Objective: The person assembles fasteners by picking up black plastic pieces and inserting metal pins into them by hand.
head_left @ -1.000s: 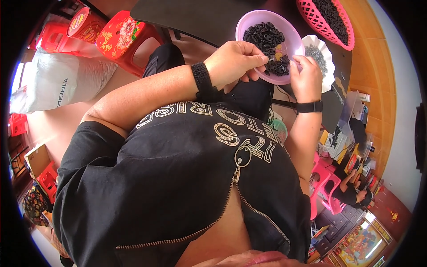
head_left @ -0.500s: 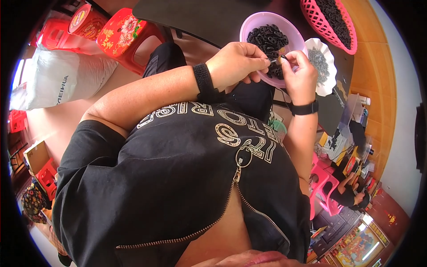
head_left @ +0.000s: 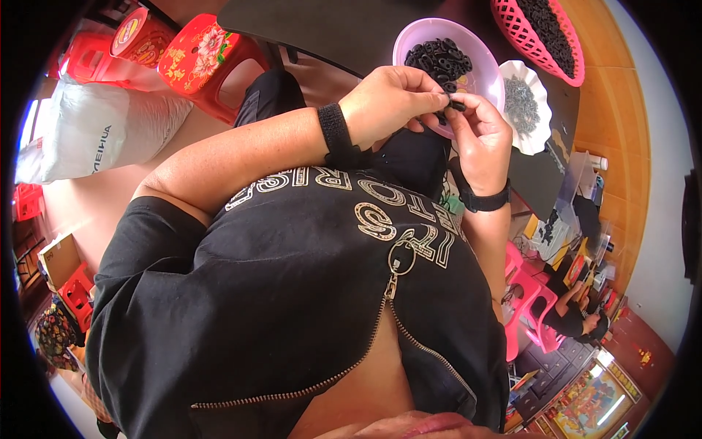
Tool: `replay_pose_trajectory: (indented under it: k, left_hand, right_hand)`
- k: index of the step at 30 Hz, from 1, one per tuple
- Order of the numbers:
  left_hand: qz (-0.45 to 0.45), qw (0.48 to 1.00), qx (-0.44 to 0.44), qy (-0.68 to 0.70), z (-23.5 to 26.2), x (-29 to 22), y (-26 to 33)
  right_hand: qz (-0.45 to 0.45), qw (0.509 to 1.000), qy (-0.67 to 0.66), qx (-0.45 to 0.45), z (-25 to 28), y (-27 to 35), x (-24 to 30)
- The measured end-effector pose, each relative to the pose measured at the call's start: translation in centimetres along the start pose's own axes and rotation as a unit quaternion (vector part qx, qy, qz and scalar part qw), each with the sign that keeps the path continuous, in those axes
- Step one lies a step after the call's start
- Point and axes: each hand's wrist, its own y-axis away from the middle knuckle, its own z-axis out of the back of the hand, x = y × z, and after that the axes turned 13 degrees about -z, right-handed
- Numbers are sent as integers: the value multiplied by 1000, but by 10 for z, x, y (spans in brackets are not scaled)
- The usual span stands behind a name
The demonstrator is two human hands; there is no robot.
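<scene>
Over the near side of a pale pink-purple bowl (head_left: 485, 62), my two hands meet fingertip to fingertip. A small black oblong part (head_left: 457, 106) shows between the thumb and fingers of my right hand (head_left: 482, 139). My left hand (head_left: 391, 99) comes from the left, its thumb and forefinger pinched at the same part's left end; anything smaller in that pinch is hidden. Several similar black parts (head_left: 439, 60), some with holes, lie heaped in the bowl. Right of it, a white scalloped dish (head_left: 540, 139) holds many small clear or greyish pieces (head_left: 521, 102).
A pink lattice basket (head_left: 506, 25) full of black parts stands on the dark table (head_left: 329, 33) at the far right. Leftward are a red flowered stool (head_left: 201, 55) and a large white sack (head_left: 110, 132). Another person (head_left: 574, 318) sits near pink chairs at the right.
My right hand has drawn nearer and slightly left, its wrist lower. The black part now shows more clearly between the fingertips. My left hand has barely shifted.
</scene>
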Motion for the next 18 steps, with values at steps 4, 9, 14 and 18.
replay_pose_trajectory:
  k: [4,9,14,18]
  left_hand:
    - [4,1000,19,24,-1,0,2]
    - [6,999,19,29,-3,-4,5]
    - [4,999,27,26,-2,-2,6]
    - [2,999,31,10,-4,-5,9]
  right_hand:
    - [-12,999,-35,-3,-2,4,0]
    - [15,1000,-17,-10,5,8,9]
    - [-27,986,-166,-21,16,12,8]
    - [-29,977,-210,4,17,14,5]
